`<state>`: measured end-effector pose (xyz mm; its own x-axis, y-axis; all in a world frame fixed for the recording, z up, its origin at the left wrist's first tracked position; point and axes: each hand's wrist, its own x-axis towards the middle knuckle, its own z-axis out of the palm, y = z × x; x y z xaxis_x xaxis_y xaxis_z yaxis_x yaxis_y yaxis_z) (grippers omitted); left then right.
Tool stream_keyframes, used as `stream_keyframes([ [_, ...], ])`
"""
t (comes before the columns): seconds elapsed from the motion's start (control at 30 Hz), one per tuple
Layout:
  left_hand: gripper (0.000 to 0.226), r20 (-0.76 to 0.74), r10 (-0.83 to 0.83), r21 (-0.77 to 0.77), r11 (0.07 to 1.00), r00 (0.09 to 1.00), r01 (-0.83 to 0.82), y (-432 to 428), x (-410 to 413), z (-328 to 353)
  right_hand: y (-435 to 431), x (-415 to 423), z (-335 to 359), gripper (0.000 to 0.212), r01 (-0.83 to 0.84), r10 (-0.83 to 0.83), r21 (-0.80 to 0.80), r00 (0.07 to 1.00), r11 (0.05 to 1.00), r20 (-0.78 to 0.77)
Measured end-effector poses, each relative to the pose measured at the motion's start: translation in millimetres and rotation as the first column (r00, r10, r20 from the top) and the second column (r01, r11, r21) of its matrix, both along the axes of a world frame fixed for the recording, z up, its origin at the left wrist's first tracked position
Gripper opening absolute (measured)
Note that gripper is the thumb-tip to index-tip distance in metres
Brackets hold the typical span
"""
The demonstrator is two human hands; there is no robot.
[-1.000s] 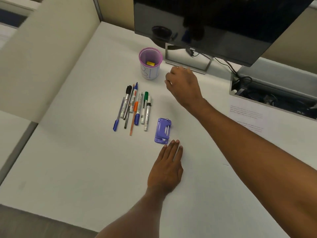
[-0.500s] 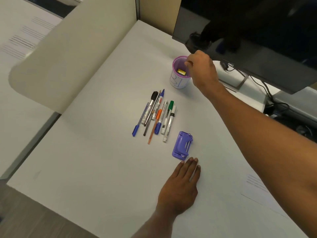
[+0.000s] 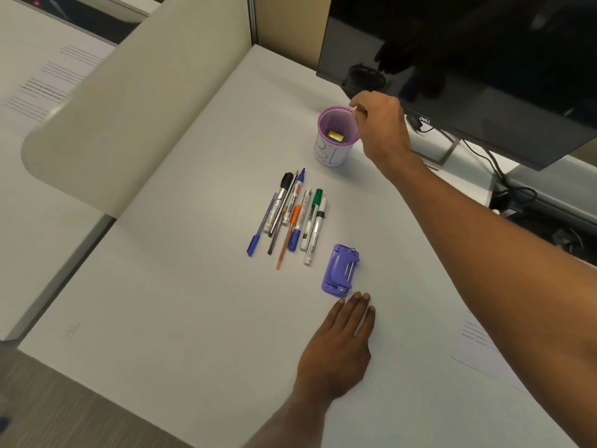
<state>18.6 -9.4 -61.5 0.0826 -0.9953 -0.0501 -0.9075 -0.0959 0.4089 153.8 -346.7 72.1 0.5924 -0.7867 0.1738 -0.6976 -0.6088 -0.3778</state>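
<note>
A purple mesh pen cup (image 3: 332, 153) with a white label stands on the white desk (image 3: 193, 302) below the monitor. A small yellow item (image 3: 335, 136) lies inside it. My right hand (image 3: 381, 127) reaches over from the right and pinches the cup's far right rim with curled fingers. Several pens and markers (image 3: 292, 218) lie side by side in the middle of the desk. A purple hole punch (image 3: 340, 270) lies just right of them. My left hand (image 3: 339, 347) rests flat on the desk, fingertips just short of the punch.
A black monitor (image 3: 484, 59) hangs over the back right of the desk, its stand behind the cup. Cables (image 3: 517, 192) run to the right of it. A beige partition (image 3: 145, 108) borders the left. A printed sheet (image 3: 478, 344) lies at the right.
My right hand has moved left from the monitor stand to the cup's rim and closed on it. The left hand has stayed flat. My view has shifted.
</note>
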Motion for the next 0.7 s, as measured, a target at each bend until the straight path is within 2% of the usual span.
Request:
stream_keyframes([
  [0.07, 0.066, -0.016, -0.002, -0.017, 1.0, 1.0, 0.001, -0.3, -0.3, -1.5, 4.0, -7.2, 2.8, 0.032, -0.021, 0.02, 0.031, 1.0, 0.999, 0.021],
  [0.2, 0.063, -0.062, -0.006, -0.035, 0.999, 0.998, 0.004, 0.4, 0.1, -2.9, 16.3, -35.5, 4.1, 0.036, 0.01, -0.008, -0.018, 0.997, 1.0, 0.079],
  [0.43, 0.062, -0.034, 0.006, -0.042, 0.999, 0.999, -0.007, -1.0, -1.0, -6.7, 48.7, -119.0, -10.5, 0.038, 0.067, -0.07, 0.03, 0.99, 0.997, 0.119],
  [0.7, 0.06, -0.001, 0.028, -0.022, 0.999, 1.0, -0.028, -0.1, -3.7, -7.7, 93.9, -219.2, -45.4, 0.026, 0.157, -0.176, 0.134, 0.973, 0.978, 0.147],
])
